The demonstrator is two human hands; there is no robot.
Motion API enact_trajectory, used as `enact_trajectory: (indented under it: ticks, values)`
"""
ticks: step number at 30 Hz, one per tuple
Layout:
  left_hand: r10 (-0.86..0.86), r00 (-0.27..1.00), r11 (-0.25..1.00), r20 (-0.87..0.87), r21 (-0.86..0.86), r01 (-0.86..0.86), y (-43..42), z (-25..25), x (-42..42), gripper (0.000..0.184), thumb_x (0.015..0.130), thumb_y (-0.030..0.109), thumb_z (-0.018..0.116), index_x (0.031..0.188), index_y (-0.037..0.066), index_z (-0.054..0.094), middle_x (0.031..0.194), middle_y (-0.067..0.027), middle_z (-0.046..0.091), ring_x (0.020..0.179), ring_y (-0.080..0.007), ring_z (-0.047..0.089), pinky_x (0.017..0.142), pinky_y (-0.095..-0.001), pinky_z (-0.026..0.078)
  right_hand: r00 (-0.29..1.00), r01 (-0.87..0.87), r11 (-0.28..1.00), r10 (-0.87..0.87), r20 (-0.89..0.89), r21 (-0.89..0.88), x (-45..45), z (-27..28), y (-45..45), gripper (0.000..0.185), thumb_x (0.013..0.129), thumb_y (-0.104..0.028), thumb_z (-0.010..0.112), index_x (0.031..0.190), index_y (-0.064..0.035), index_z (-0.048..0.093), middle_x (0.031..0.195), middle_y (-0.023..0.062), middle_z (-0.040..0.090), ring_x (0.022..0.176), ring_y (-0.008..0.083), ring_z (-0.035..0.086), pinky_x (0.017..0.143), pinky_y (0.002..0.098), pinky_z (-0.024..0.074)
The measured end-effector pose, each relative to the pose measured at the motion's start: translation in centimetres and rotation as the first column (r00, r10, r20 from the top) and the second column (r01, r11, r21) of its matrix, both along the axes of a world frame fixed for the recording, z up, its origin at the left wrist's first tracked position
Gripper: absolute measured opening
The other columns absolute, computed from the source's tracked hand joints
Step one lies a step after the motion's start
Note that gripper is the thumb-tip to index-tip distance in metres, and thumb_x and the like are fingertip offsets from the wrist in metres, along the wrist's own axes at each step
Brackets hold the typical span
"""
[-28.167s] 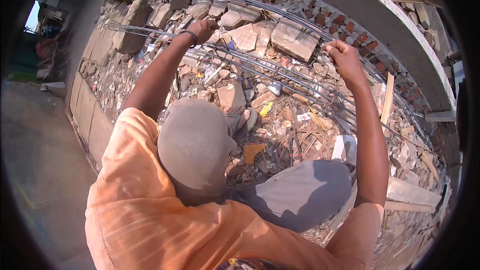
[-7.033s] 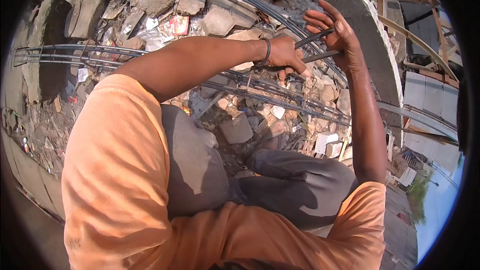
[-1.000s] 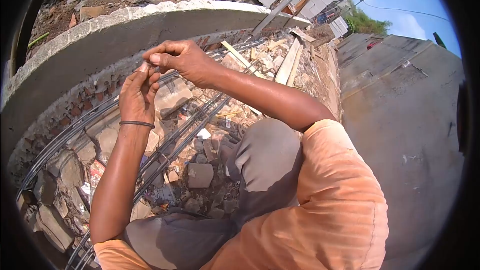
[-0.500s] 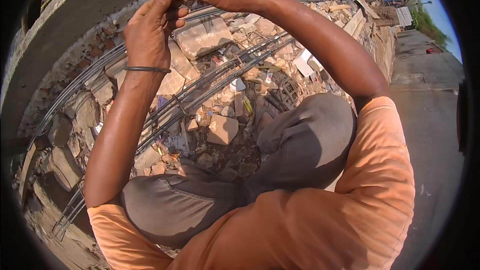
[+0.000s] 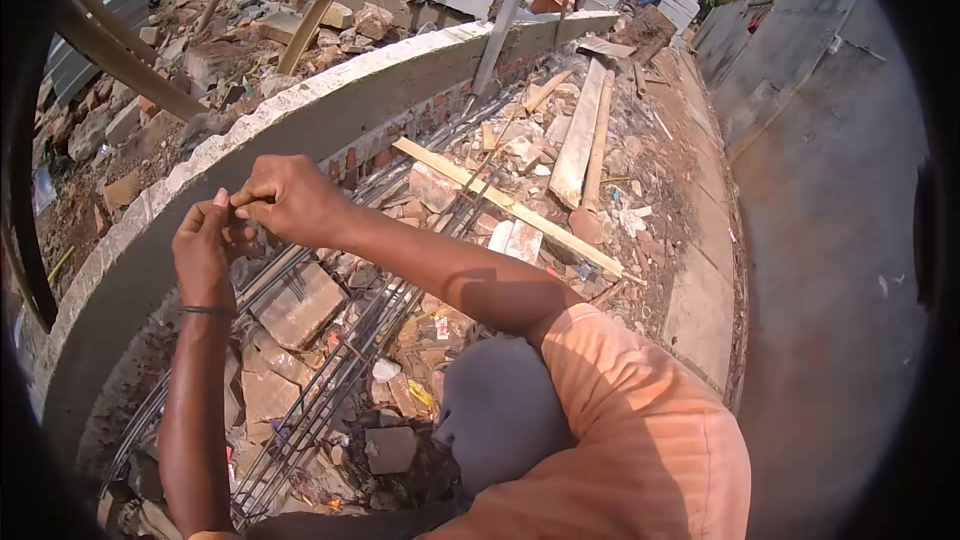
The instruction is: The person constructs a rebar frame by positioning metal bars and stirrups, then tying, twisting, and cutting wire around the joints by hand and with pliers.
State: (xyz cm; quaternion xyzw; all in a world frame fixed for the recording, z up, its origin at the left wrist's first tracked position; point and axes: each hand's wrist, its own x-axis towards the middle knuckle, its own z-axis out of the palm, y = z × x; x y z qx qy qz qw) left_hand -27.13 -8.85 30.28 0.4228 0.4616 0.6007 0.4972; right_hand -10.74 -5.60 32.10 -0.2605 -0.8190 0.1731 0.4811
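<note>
My left hand (image 5: 205, 240) is raised with its thumb and fingers closed in a pinch, a dark band round the wrist. Its fingertips meet those of my right hand (image 5: 285, 202), also pinched and bent over from the right. Whatever lies between the fingertips is too small or hidden to make out. Both hands are in front of the inner face of a low concrete wall (image 5: 400, 90). Below them a bundle of thin steel reinforcing bars (image 5: 365, 335), tied across in places, runs over broken rubble. A squarish chunk of masonry (image 5: 300, 305) lies just under the hands.
A long wooden strip (image 5: 510, 205) slants across the bars, and a wide plank (image 5: 578, 145) lies beyond it. Leaning poles (image 5: 325, 5) stand past the low wall among more rubble. A tall grey wall (image 5: 840, 180) bounds the right side.
The camera view has tilted up and shifted, bringing the low wall, planks and poles into sight. My hands stay together at the fingertips and now appear lower and further left.
</note>
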Motion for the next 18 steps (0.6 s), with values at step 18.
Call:
enact_trajectory:
  ticks: [18]
  values:
    - [0.242, 0.968, 0.945, 0.061, 0.210, -0.249, -0.2, 2.1, -4.1, 0.023, 0.094, 0.022, 0.061, 0.088, 0.000, 0.058, 0.078, -0.0073, 0.065, 0.057, -0.0115, 0.060, 0.049, -0.0243, 0.048, 0.999, 0.013, 0.672, 0.030, 0.045, -0.740, -5.6, 3.5, -2.6, 0.018, 0.092, -0.016, 0.058, 0.088, -0.0020, 0.069, 0.063, -0.0016, 0.054, 0.052, 0.0047, 0.043, 0.047, 0.0226, 0.0335]
